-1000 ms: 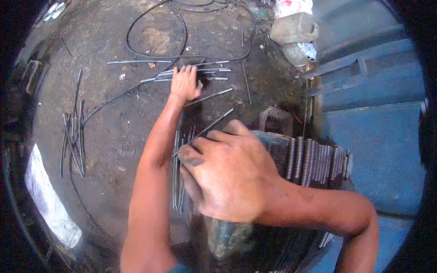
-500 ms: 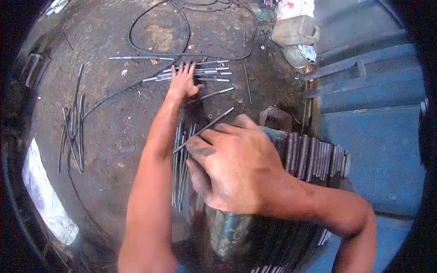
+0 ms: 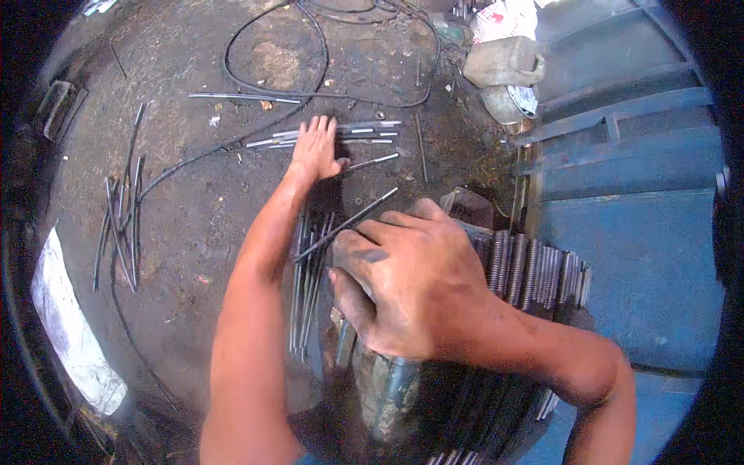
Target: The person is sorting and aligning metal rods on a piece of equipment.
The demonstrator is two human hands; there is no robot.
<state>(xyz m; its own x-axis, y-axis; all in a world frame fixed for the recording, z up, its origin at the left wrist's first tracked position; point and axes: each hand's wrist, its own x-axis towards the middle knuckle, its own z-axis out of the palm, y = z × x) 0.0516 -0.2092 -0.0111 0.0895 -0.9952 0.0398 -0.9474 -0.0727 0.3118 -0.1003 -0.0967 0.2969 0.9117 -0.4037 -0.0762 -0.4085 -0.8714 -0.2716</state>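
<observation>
Two bare hands of yours are at work over a dirty, dark ground (image 3: 194, 225). Your left hand (image 3: 316, 149) reaches far forward and lies flat, fingers spread apart, on a small loose cluster of thin grey metal rods (image 3: 364, 132) lying side by side on the ground. Your right hand (image 3: 411, 283) is close to you, fingers curled together around one long thin grey rod (image 3: 349, 223) that juts out slanting up to the right from between your fingers; the palm side is hidden, so you cannot tell exactly how it is pinched. Under and left of that hand, a bundle of straight rods (image 3: 306, 287) lies lengthwise beside your left forearm. Just right of the right hand stands a row of threaded grey metal bars (image 3: 535, 267) against a blue metal frame (image 3: 620, 232). A black cable (image 3: 256, 81) loops across the ground beyond your left hand, and more dark rods (image 3: 120, 217) lie well apart at the left.
</observation>
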